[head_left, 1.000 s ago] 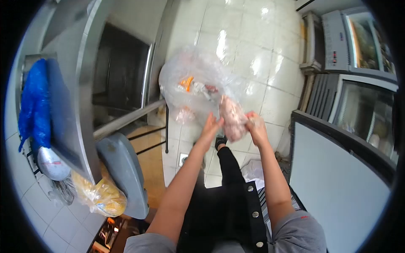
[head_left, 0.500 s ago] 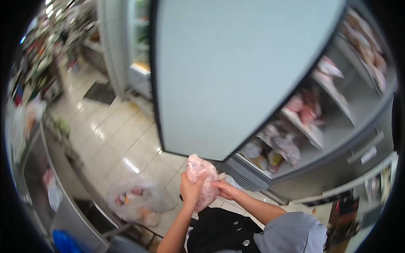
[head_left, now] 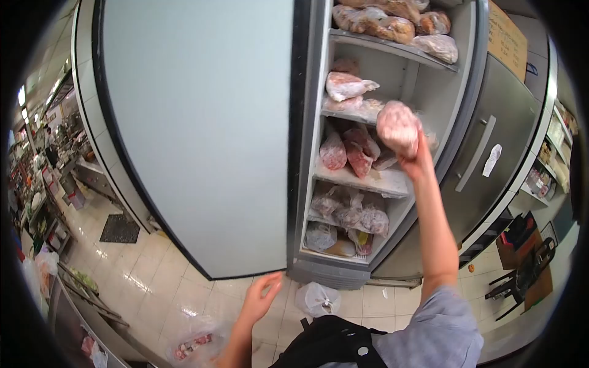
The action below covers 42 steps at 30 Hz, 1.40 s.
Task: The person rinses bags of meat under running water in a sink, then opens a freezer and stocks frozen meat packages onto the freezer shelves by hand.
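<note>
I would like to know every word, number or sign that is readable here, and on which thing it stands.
No text reads with certainty.
Box: lines of writing, too small and blurred to read.
Paper on the steel door: any marks are too blurred to read.

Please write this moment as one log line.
right hand: holds pink pack before shelved cabinet | left hand: empty | cabinet door: open
</note>
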Motion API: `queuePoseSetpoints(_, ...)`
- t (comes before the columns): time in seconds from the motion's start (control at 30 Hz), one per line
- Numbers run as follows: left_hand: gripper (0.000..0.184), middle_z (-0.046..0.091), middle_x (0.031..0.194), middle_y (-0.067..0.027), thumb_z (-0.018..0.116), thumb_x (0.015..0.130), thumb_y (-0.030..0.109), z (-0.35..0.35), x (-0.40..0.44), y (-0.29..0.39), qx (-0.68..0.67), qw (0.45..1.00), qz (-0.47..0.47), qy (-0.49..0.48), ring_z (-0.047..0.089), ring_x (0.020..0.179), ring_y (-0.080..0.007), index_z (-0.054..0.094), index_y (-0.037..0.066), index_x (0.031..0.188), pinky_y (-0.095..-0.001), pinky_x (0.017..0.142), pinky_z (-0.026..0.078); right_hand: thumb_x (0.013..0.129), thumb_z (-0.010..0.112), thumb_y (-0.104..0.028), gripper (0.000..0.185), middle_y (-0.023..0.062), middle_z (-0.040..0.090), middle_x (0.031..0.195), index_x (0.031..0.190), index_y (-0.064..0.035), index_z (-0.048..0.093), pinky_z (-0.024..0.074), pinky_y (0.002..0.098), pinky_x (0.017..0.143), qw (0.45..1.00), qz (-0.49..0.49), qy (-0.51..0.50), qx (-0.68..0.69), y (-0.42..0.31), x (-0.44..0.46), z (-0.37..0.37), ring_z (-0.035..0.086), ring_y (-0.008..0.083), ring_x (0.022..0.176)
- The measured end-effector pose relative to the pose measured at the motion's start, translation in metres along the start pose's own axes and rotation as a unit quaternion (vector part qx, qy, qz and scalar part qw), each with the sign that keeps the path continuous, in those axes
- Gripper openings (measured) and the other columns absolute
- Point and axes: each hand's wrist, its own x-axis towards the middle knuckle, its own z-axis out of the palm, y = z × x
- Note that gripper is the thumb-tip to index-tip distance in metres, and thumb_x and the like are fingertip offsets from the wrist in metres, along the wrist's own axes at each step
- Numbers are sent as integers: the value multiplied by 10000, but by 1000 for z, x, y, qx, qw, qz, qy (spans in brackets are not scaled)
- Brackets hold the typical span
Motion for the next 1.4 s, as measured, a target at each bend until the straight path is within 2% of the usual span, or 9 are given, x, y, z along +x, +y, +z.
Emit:
queuePoseSetpoints(0.27,315,620,963,-121,599,786,56,-1,-57,-130,30,944,-143,295,607,839,-197,532,25,1092,-281,733,469,899,413,-343,306,24,601,1013,1097,-134,519,523,346,660,993,-27,61,-99,-68,224,-33,608,171,856)
queuePoseSetpoints(0.5,448,541,1087,-185,527,844,79,23,-83,-142,232,900,-223,295,551,906,-254,387,20,1265,-335,785,449,889,401,-495,428,36,573,1052,1098,-141,519,524,319,742,985,-25,65,-159,-60,391,-46,571,155,922)
queuePoseSetpoints(0.63,444,532,1105,-200,534,843,81,51,-81,-136,227,888,-246,315,552,919,-286,394,17,1259,-358,798,445,879,505,-331,305,52,559,1058,1103,-126,543,542,329,705,985,43,-59,-155,-47,435,-47,564,180,934)
queuePoseSetpoints(0.7,445,540,1100,-193,535,843,88,65,-72,-124,234,887,-260,301,555,915,-285,395,21,1260,-364,803,442,822,580,-162,211,56,559,1035,1020,-94,602,554,315,655,756,84,-45,-648,-40,453,-59,574,193,906)
queuePoseSetpoints(0.83,415,548,1089,-191,532,849,106,85,-57,-110,252,874,-299,289,554,930,-281,422,23,1241,-362,808,441,750,636,-79,218,91,598,959,967,-59,625,560,334,623,768,148,-177,-598,2,564,-83,600,223,856)
queuePoseSetpoints(0.93,389,554,1086,-176,539,857,142,79,-53,-116,298,874,-310,228,552,936,-264,452,15,1214,-353,810,441,761,627,-111,231,104,613,979,986,-55,620,541,366,688,856,231,-176,-427,5,452,-7,603,229,863)
queuePoseSetpoints(1.03,353,592,1009,-157,591,782,99,79,-61,-117,354,859,-269,255,580,885,-293,512,35,1119,-358,778,456,783,586,-223,302,109,622,1003,1032,-53,607,499,367,740,591,-108,-252,-758,5,486,-44,600,228,869)
queuePoseSetpoints(1.2,339,581,1054,-163,579,788,153,66,-107,-128,350,836,-291,306,545,987,-328,514,60,1107,-388,829,436,791,552,-328,360,169,640,925,942,-11,627,463,394,742,317,-190,-308,-877,-58,469,-31,610,292,857)
queuePoseSetpoints(1.4,365,566,1076,-143,592,780,176,66,-208,-160,259,788,-435,351,539,1001,-312,506,80,1121,-385,842,438,878,449,-410,434,98,613,825,1052,-26,554,459,273,594,608,-129,-286,-729,-77,216,25,586,175,725)
